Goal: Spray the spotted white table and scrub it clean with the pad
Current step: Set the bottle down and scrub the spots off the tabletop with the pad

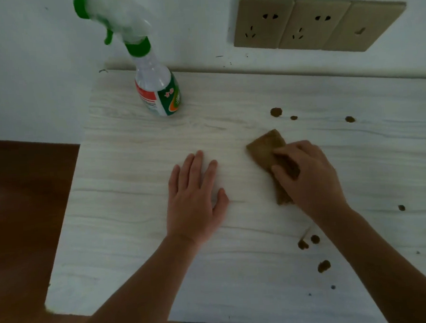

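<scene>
**Pad held down on the spotted table, bottle set aside**

Nearest the camera, two bare forearms are seen reaching in over the front edge of the white wood-grain table [137, 239]. To the near right, beside the right forearm, a scatter of brown spots [323, 266] is left on the surface, with a few small dark specks further right.

At mid-table the left hand [195, 201] is laid flat, palm down, its fingers straight and slightly spread; nothing is held by it. Just to its right, but apart from it, the right hand [309, 178] is set on the brown pad [265, 143]. The fingers are bent down over the pad's upper face and the pad is pressed against the table. The pad's far corner is left showing beyond the fingertips, and its near end shows under the thumb side.

Beyond the pad, three more brown marks [276, 112] are seen in a loose row towards the right.

At the far left corner the spray bottle [153, 83] is stood upright, clear-bodied with a green-and-white trigger head, well apart from both hands.

Behind the table a pale wall [29, 59] is seen, with three tan socket plates [315, 23] mounted side by side. A dark brown floor [24, 208] is visible to the left.
</scene>
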Demonstrator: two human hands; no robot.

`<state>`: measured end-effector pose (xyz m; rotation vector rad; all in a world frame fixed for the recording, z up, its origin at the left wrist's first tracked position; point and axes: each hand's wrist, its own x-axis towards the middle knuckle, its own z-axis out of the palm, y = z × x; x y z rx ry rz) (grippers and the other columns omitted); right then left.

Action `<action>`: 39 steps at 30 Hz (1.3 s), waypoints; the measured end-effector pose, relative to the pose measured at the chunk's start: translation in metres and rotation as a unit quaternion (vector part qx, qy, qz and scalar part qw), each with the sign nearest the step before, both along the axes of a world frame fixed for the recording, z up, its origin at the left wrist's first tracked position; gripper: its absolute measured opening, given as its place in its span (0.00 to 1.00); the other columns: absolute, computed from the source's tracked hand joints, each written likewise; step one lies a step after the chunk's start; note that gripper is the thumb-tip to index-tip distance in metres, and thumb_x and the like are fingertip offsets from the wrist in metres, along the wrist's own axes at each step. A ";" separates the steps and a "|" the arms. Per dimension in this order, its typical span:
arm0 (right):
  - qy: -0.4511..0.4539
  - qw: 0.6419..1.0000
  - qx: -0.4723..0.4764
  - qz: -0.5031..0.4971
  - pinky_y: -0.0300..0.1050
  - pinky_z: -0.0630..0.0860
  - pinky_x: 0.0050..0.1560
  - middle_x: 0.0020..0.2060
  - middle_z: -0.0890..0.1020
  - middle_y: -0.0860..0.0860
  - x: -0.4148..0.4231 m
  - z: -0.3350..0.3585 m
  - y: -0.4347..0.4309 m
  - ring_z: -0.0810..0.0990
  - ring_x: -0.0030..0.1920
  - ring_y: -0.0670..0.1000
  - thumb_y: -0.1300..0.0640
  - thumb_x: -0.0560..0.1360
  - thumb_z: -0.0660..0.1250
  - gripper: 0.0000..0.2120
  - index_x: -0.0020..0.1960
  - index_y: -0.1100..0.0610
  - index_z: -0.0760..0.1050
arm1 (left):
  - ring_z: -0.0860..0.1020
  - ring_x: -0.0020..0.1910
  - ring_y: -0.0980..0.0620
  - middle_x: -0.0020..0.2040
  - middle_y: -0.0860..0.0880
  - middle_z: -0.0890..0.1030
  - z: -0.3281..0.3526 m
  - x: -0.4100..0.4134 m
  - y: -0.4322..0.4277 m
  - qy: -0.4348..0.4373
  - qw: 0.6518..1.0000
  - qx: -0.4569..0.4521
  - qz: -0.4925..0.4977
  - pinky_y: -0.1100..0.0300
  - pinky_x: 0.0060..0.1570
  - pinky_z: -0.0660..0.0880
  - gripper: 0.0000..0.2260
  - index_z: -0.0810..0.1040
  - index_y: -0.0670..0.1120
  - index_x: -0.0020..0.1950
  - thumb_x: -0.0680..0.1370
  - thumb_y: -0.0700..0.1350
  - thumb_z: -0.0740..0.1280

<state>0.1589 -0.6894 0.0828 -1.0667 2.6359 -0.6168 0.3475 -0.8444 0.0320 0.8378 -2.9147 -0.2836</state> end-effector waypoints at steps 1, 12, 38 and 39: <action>0.003 1.000 0.009 0.008 0.41 0.70 0.55 0.61 0.75 0.47 0.006 -0.002 0.015 0.70 0.57 0.44 0.49 0.76 0.69 0.22 0.69 0.51 0.74 | 0.60 0.81 0.41 0.81 0.41 0.64 0.001 0.000 0.000 0.000 1.000 0.000 0.000 0.41 0.79 0.57 0.28 0.70 0.47 0.78 0.80 0.56 0.59; 0.057 0.994 0.004 -0.091 0.42 0.70 0.44 0.61 0.73 0.49 -0.018 -0.022 0.020 0.72 0.58 0.51 0.54 0.78 0.66 0.22 0.72 0.51 0.73 | 0.61 0.81 0.41 0.81 0.41 0.64 0.002 -0.001 0.001 0.003 1.000 -0.010 0.000 0.41 0.79 0.58 0.27 0.69 0.46 0.78 0.81 0.56 0.57; 0.143 0.989 0.039 -0.023 0.57 0.77 0.47 0.61 0.70 0.59 -0.122 -0.021 -0.054 0.71 0.59 0.61 0.54 0.80 0.60 0.21 0.73 0.52 0.68 | 0.63 0.80 0.41 0.80 0.41 0.66 0.002 -0.003 0.001 0.009 1.000 -0.011 0.000 0.40 0.78 0.60 0.27 0.71 0.46 0.77 0.80 0.55 0.60; 0.135 0.988 0.050 -0.050 0.57 0.77 0.48 0.64 0.69 0.60 -0.120 -0.021 -0.071 0.70 0.61 0.62 0.55 0.80 0.60 0.21 0.73 0.52 0.67 | 0.63 0.80 0.41 0.80 0.41 0.66 0.002 -0.003 0.001 0.010 1.000 -0.010 0.001 0.40 0.77 0.60 0.27 0.72 0.46 0.77 0.79 0.55 0.60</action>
